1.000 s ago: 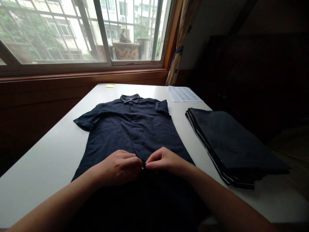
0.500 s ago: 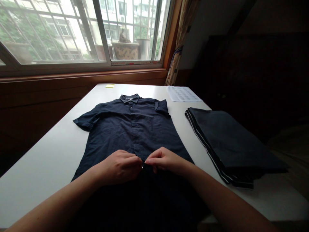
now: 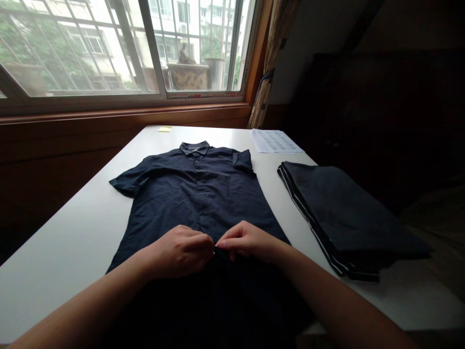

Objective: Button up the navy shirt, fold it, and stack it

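Observation:
A dark navy short-sleeved shirt [image 3: 170,194] lies front up on the white table, its collar pointing toward the window. Its front placket runs down the middle, with a button showing below the collar. Over the lower placket, my left hand [image 3: 185,249] is closed, pinching the shirt's cloth. Close beside it, thumb and fingers of my right hand [image 3: 245,240] are pinched on the same bit of the placket. A tiny bright spot shows between the fingertips, too small to name. The shirt's lower part is in deep shadow.
On the right of the white table [image 3: 65,242] lies a folded dark cloth [image 3: 345,208] with white-striped edges. Printed sheets of paper [image 3: 276,141] and a yellow sticky note [image 3: 164,129] are at the far edge. Beyond stand a barred window and a tied curtain [image 3: 262,92].
My right fingertips have shifted very slightly at the placket, toward my left hand. Otherwise the shirt and both hands stay in nearly the same place.

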Demonstrator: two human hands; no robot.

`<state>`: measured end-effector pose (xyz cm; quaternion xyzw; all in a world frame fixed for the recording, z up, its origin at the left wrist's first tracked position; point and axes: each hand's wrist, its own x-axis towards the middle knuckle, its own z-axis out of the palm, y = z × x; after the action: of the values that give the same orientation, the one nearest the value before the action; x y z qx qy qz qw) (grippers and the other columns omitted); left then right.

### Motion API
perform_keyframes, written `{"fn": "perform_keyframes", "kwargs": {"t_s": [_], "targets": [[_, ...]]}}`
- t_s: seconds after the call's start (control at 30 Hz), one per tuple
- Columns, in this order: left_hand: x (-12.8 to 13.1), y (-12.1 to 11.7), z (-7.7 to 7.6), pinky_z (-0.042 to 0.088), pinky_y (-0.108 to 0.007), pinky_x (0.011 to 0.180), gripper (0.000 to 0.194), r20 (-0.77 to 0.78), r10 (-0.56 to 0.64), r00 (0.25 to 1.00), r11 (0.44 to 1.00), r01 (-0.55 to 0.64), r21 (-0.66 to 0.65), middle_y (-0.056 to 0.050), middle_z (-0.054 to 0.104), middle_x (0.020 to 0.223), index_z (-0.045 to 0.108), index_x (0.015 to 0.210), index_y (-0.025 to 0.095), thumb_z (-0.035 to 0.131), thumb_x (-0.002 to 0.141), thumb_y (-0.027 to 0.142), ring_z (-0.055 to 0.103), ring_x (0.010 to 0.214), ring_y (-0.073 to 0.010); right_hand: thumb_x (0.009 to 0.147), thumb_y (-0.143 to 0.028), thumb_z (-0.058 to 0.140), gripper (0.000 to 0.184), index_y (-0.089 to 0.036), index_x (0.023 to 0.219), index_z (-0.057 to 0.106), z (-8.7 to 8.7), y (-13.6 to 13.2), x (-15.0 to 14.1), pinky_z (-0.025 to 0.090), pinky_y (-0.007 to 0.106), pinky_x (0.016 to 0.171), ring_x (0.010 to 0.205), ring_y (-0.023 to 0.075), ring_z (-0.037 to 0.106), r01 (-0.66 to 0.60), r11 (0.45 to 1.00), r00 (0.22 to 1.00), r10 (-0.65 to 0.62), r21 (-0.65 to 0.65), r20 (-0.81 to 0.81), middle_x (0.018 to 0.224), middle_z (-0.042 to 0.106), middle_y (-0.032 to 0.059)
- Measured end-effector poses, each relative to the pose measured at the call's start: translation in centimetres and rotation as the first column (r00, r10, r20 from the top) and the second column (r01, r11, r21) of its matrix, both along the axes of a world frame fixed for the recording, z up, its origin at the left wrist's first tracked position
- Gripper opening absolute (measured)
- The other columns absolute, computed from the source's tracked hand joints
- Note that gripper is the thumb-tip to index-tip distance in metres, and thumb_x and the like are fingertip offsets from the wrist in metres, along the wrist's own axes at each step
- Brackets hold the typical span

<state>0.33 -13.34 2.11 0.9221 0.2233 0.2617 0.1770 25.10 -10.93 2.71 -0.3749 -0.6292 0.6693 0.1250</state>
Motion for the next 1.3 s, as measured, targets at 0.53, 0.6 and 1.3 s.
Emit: {"fn": "perform_keyframes", "kwargs": {"t_s": [0.53, 0.6, 1.3], "targets": [[0.3, 0.3, -1.1, 0.05, -0.022, 0.062, 0.014, -0.097, 0.067, 0.993, 0.989, -0.053, 0.139, -0.001, 0.067, 0.082, 0.059, 0.104, 0.018, 0.051, 0.092, 0.019, 0.064, 0.065, -0.0116, 0.082, -0.043, 0.072, 0.038, -0.015, 0.107, 0.079, -0.2, 0.1, 0.2, 0.023, 0.019, 0.042, 0.046, 0.005, 0.038, 0.006, 1.0, 0.999, -0.006, 0.026, 0.034, 0.061, 0.064, -0.0001], [0.2, 0.4, -1.1, 0.051, -0.023, 0.063, 0.014, -0.144, 0.078, 0.987, 0.982, -0.052, 0.179, -0.002, 0.068, 0.088, 0.061, 0.104, 0.018, 0.05, 0.095, 0.02, 0.064, 0.066, -0.0114, 0.082, -0.045, 0.072, 0.038, -0.014, 0.104, 0.079, -0.2, 0.1, 0.2, 0.023, 0.019, 0.042, 0.046, 0.0051, 0.039, 0.002, 0.999, 0.999, -0.004, 0.039, 0.05, 0.061, 0.063, 0.0001], [0.2, 0.0, 0.3, 0.049, -0.022, 0.064, 0.014, -0.113, -0.002, 0.994, 0.999, -0.003, -0.043, 0.0, 0.07, 0.081, 0.062, 0.102, 0.019, 0.056, 0.09, 0.018, 0.065, 0.067, -0.0117, 0.079, -0.04, 0.072, 0.029, -0.014, 0.089, 0.081, -0.9, 0.1, 0.0, 0.037, 0.023, 0.058, 0.062, 0.0125, 0.054, -0.057, 0.959, 0.99, 0.018, 0.277, 0.141, 0.069, 0.069, 0.0007]]}}
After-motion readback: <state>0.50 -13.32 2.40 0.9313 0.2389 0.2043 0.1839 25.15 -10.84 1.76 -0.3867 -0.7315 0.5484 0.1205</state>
